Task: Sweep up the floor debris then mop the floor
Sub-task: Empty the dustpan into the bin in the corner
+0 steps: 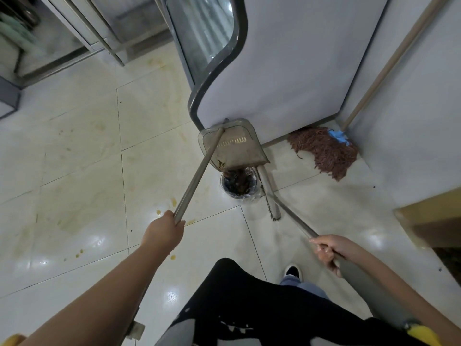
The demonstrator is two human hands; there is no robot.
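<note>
Left hand: grips one dustpan handle.
Right hand: grips one broom handle.
Dustpan: one, tipped over one bin.
Broom head: one, beside the bin.
Mop: one, leaning against the wall, its head on the floor.

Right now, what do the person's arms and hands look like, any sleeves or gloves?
Both forearms are bare with no sleeves in view. The left hand and right hand wear no gloves, and no watch or rings show.
</note>
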